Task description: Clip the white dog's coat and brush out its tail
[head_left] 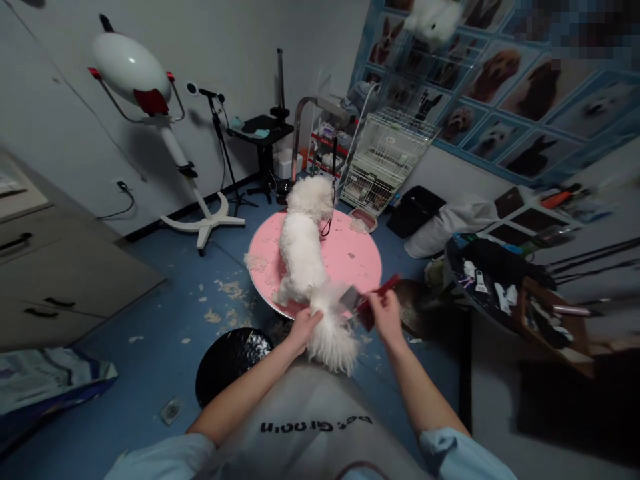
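A white fluffy dog (303,243) stands on a round pink grooming table (355,257), its rear toward me. My left hand (306,327) is closed round the base of its bushy tail (334,343), which hangs over the near edge of the table. In my right hand (386,315) is a slicker brush (351,300) with a red handle, its pale head close to the right side of the tail. Motion blurs the brush head, so I cannot tell whether it touches the hair. A dark looped lead (327,228) hangs by the dog's head.
Clipped fur (233,290) litters the blue floor and table. A black bin (233,363) stands below my left arm. At right, a dark tray table (463,283) holds tools beside a wooden box (550,333). Behind are a stand dryer (133,70) and wire cages (387,150).
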### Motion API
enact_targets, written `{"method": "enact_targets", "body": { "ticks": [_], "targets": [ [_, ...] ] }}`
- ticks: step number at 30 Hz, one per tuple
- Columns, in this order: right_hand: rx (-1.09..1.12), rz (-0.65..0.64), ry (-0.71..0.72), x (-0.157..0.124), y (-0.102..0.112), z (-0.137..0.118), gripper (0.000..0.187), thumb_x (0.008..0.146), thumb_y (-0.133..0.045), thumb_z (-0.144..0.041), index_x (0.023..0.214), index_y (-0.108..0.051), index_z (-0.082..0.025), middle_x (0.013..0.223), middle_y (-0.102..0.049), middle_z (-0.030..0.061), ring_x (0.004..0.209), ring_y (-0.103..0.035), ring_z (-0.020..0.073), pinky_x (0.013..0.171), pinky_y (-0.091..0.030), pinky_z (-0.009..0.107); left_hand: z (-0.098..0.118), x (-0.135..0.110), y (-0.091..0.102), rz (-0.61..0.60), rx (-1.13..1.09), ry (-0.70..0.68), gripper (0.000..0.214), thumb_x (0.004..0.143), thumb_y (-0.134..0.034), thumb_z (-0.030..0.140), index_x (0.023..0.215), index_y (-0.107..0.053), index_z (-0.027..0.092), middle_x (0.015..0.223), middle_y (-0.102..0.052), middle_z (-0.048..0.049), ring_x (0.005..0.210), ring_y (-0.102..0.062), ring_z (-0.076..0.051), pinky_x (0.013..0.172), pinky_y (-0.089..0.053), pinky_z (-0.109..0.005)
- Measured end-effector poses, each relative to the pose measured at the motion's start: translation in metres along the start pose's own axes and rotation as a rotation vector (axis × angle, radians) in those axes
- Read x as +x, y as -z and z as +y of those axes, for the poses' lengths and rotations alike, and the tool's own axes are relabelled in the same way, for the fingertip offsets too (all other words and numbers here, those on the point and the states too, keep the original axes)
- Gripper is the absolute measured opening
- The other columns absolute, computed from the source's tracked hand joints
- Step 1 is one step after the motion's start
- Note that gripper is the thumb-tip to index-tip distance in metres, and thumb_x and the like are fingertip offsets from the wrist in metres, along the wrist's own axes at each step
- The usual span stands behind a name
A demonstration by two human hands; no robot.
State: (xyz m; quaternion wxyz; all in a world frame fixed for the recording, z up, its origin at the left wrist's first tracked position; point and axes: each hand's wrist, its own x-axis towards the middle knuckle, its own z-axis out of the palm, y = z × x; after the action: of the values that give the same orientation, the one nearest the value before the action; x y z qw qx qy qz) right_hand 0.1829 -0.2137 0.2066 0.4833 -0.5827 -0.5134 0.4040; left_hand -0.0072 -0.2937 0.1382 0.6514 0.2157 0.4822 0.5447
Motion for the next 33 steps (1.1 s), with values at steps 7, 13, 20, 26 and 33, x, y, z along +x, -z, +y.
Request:
{"method": "enact_targets", "body": {
  "ticks": [7,13,20,26,33],
  "targets": [
    [-0.021,0.016,-0.027,-0.013,-0.009,0.014,0.036,0.068,-0.062,-0.049,0.085,-0.055,-0.019,0.066,-0.062,-0.0004,0.058,-0.056,0.0152,0.052,-0.044,0.025,-0.009,0.007,0.004,0.012,0.065,-0.023,0.049,0.062,-0.072,0.05,0.086,-0.064,0.007,0.071,-0.067,-0.006,0.059,-0.058,-0.015,0.057,-0.042,-0.023],
    [0.0,0.099,-0.155,-0.005,0.015,0.023,0.04,0.057,-0.067,-0.053,0.073,-0.053,-0.019,0.054,-0.057,-0.0027,0.047,-0.051,0.0139,0.045,-0.039,0.025,-0.015,0.008,0.007,0.018,0.138,-0.053,0.047,0.064,-0.07,0.05,0.085,-0.065,0.008,0.07,-0.066,-0.0049,0.059,-0.057,-0.014,0.056,-0.041,-0.023],
    [0.023,0.021,-0.068,-0.015,-0.004,0.011,0.039,0.059,-0.068,-0.049,0.08,-0.054,-0.019,0.061,-0.061,-0.0015,0.054,-0.056,0.0152,0.052,-0.045,0.026,-0.018,0.01,0.011,-0.001,0.193,-0.064,0.047,0.065,-0.069,0.049,0.087,-0.066,0.008,0.072,-0.067,-0.0063,0.062,-0.057,-0.015,0.058,-0.042,-0.023],
    [0.001,0.178,-0.019,0.008,-0.002,-0.004,0.032,0.069,-0.058,-0.049,0.083,-0.05,-0.02,0.062,-0.057,-0.0039,0.056,-0.054,0.0135,0.054,-0.042,0.025,-0.014,0.006,0.012,0.056,0.24,-0.1,0.045,0.062,-0.07,0.049,0.081,-0.067,0.009,0.071,-0.066,-0.006,0.063,-0.056,-0.016,0.059,-0.042,-0.024],
    [-0.118,0.004,0.027,0.007,-0.031,-0.009,0.029,0.067,-0.061,-0.044,0.079,-0.053,-0.019,0.061,-0.055,-0.0029,0.055,-0.052,0.0139,0.052,-0.041,0.025,-0.009,0.004,0.007,0.062,0.231,-0.14,0.045,0.063,-0.068,0.053,0.075,-0.065,0.01,0.064,-0.062,-0.0038,0.057,-0.052,-0.014,0.054,-0.039,-0.022]
  ]
}}
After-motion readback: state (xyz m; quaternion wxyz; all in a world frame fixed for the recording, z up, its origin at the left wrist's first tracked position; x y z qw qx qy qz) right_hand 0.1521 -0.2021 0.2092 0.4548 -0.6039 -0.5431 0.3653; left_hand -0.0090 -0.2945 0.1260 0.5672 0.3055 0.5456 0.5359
